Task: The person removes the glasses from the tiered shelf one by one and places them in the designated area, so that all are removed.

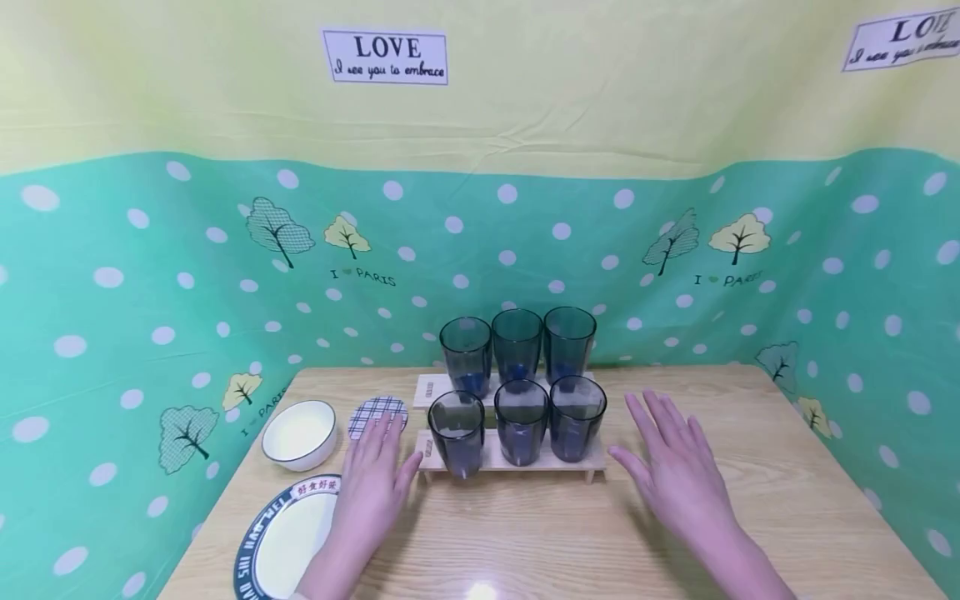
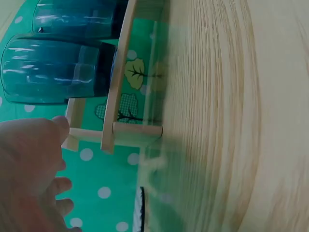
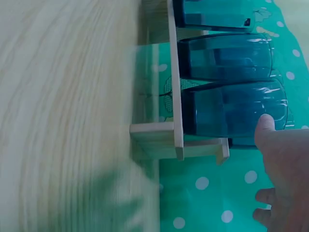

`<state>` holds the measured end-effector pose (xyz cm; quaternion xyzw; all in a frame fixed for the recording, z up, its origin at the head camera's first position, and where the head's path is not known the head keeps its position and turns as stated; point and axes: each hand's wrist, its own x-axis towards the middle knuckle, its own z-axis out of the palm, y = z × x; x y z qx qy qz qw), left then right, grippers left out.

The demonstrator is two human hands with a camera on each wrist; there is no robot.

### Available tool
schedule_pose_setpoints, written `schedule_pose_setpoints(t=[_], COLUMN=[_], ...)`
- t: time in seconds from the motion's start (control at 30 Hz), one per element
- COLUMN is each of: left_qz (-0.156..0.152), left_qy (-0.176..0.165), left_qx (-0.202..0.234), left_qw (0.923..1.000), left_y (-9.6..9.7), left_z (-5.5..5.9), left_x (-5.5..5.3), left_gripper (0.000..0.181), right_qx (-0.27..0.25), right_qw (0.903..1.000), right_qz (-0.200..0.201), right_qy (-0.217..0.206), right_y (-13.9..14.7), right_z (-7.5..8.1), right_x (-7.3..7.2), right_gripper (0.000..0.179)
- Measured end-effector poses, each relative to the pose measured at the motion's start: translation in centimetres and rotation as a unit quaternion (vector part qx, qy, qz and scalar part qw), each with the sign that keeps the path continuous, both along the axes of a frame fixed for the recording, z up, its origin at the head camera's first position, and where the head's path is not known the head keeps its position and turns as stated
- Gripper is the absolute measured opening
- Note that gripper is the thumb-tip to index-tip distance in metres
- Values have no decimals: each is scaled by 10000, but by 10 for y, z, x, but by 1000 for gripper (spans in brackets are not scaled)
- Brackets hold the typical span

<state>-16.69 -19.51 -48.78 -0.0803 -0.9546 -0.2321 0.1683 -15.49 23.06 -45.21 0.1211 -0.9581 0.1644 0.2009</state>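
Several dark tinted glasses stand in two rows on a small two-step wooden rack (image 1: 540, 462). In the front row are a left glass (image 1: 457, 442), a middle glass (image 1: 521, 425) and a right glass (image 1: 577, 421). My left hand (image 1: 371, 483) hovers left of the rack with fingers extended and holds nothing. Its fingertips overlap the edge of a checked round coaster (image 1: 372, 408) in the head view. To the rack's right, my right hand (image 1: 678, 471) is spread and holds nothing. The right wrist view shows that thumb (image 3: 264, 126) overlapping the nearest glass (image 3: 236, 108); contact is unclear.
On the left of the wooden table (image 1: 517, 542) are a white bowl (image 1: 300, 433) and a blue-rimmed plate (image 1: 296, 533), the plate partly behind my left forearm. A green dotted curtain (image 1: 510, 225) encloses the back and sides.
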Motion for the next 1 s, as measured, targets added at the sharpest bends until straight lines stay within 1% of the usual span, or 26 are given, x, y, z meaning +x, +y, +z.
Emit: schedule_pose_setpoints(t=[0.1, 0.13, 0.2, 0.27, 0.33, 0.4, 0.53, 0.67, 0.77, 0.87, 1.0], left_qz=[-9, 12, 51, 124, 207, 278, 366, 384, 401, 423, 450], left_qy=[102, 75, -41, -259, -472, -580, -627, -706, -811, -887, -946], left_qx=[296, 393, 584, 779, 974, 1170, 1561, 1904, 2106, 2211, 2297], left_qw=[9995, 9992, 9983, 9965, 9939, 9911, 9851, 9784, 9734, 9703, 9676], left_y=[4, 6, 8, 10, 12, 13, 16, 20, 24, 28, 30], left_z=[-1, -2, -2, -3, -4, -5, -9, -16, -22, -28, -31], left_x=[-2, -2, -3, -3, -3, -3, -3, -4, -5, -6, -6], left_gripper=[70, 70, 71, 72, 72, 72, 70, 70, 70, 68, 67], right_qx=[-238, -332, -517, -731, -935, -1135, -1494, -1806, -1980, -2110, -2275], right_qw=[9997, 9994, 9986, 9971, 9952, 9928, 9868, 9794, 9748, 9714, 9674], right_qz=[23, 31, 48, 97, 143, 198, 266, 314, 363, 373, 418], right_qy=[-19, -42, -92, -173, -247, -330, -561, -844, -958, -1018, -1027], right_y=[-4, -5, -9, -11, -14, -17, -22, -25, -27, -28, -31], right_z=[4, 6, 9, 12, 15, 17, 20, 22, 24, 27, 28], right_x=[-2, -2, -4, -5, -5, -6, -9, -11, -12, -12, -13], right_gripper=[82, 82, 81, 81, 81, 81, 81, 81, 81, 80, 79])
